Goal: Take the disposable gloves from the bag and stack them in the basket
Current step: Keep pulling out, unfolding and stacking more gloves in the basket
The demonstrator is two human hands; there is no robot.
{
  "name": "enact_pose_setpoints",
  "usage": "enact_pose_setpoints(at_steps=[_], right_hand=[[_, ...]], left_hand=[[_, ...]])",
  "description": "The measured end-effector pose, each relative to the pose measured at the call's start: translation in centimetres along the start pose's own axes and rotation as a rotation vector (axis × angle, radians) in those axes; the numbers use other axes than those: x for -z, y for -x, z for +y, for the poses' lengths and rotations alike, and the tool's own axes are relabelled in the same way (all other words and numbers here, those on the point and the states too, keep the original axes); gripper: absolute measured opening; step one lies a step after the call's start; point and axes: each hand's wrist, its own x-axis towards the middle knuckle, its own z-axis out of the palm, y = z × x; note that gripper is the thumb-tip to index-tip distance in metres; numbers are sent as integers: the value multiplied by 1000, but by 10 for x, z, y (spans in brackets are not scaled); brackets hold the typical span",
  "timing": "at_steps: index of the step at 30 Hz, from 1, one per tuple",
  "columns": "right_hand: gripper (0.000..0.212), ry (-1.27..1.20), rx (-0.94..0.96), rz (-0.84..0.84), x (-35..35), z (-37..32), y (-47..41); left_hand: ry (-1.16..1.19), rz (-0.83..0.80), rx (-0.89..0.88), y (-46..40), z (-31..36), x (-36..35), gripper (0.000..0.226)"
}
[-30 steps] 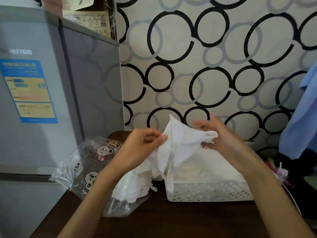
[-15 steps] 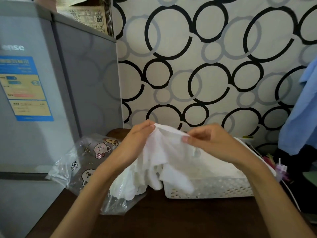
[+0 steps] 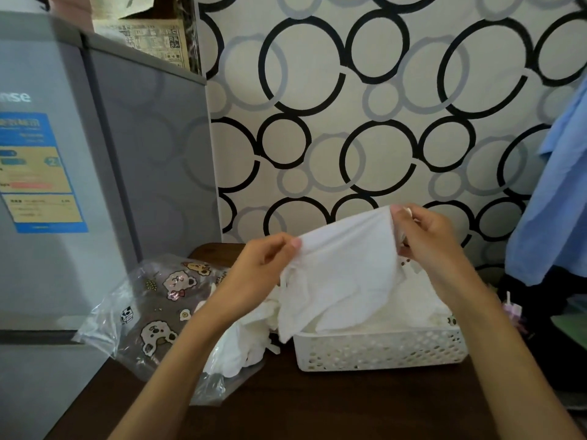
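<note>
Thin white film, almost see-through, is what the person stretches between two hands: a single disposable glove (image 3: 343,271) held up by its top edge. The left hand (image 3: 260,268) pinches one corner between thumb and curled fingers; the right hand (image 3: 425,239) pinches the opposite corner, slightly higher, so the sheet hangs taut between the fingertips and its loose end drapes down. Holding it spread like this most likely serves to flatten the glove, so it will lie neatly on a stack. Directly below the right fingers sits the white perforated basket (image 3: 381,350), already holding white gloves, and the hanging end falls over its near left rim. Below the left fingers lies the clear bag (image 3: 152,300) printed with cartoon bears, mouth towards the basket, with more crumpled gloves (image 3: 235,347) spilling out, within easy reach for the next pick.
</note>
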Motion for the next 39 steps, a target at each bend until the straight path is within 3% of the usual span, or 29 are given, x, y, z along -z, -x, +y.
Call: enact_pose_setpoints(at_steps=[2, 4, 9, 12, 14, 17, 22, 29, 33, 34, 36, 39], right_hand=[[24, 85, 122, 154, -8, 3, -1], [22, 151, 249, 206, -12, 2, 1], [30, 39, 390, 165, -6, -22, 13], [30, -20, 343, 119, 0, -33, 19], [31, 60, 253, 70, 7, -24, 11], [38, 338, 67, -7, 16, 11, -10], [34, 635, -69, 124, 21, 65, -24], [35, 718, -54, 310, 27, 70, -23], [44, 780, -85, 325, 33, 71, -27], [43, 797, -72, 310, 37, 71, -28], [39, 772, -5, 212, 43, 65, -31], [47, 654, 5, -243, 32, 51, -26]], left_hand=[[-12, 114, 12, -4, -1, -4, 31], [-77, 257, 21, -7, 1, -6, 29], [-47, 575, -101, 4, 28, 4, 23], [-147, 644, -158, 5, 42, 11, 22], [-259, 586, -96, -4, 41, 11, 24], [-474, 356, 85, -25, 22, -2, 27], [-735, 76, 205, -66, -29, -42, 24], [-900, 75, 103, -88, -50, -67, 30], [-811, 228, -100, -77, -37, -63, 25], [-794, 218, -153, -72, -31, -63, 25], [-800, 44, -146, -63, -21, -66, 37], [-931, -436, -17, -53, -20, -69, 65]])
